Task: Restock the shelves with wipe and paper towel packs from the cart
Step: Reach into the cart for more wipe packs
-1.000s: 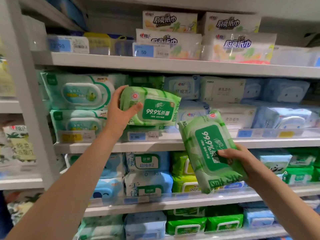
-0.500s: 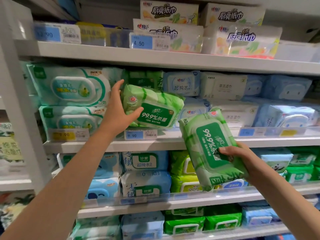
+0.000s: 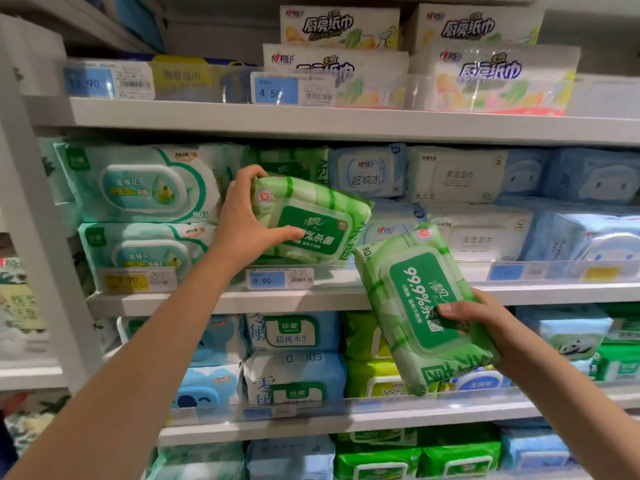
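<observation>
My left hand (image 3: 246,223) grips a green wipe pack (image 3: 311,220) by its left end, holding it tilted in a gap on the middle shelf (image 3: 221,301), between the teal-and-white packs and the pale blue ones. Another green pack sits dimly behind it. My right hand (image 3: 481,327) holds a second green wipe pack (image 3: 419,306) by its lower right side, upright and slanted, in front of the shelf edge and below the first pack.
Kitchen paper towel packs (image 3: 491,74) stack on the top shelf (image 3: 311,121). Teal wipe packs (image 3: 138,181) fill the left of the middle shelf, white and blue packs (image 3: 460,174) the right. Lower shelves hold blue, yellow-green and green packs. A white upright (image 3: 38,244) stands left.
My left hand has pushed its green pack lower and deeper into the middle shelf gap, tilting it. The right hand with its pack has hardly moved.
</observation>
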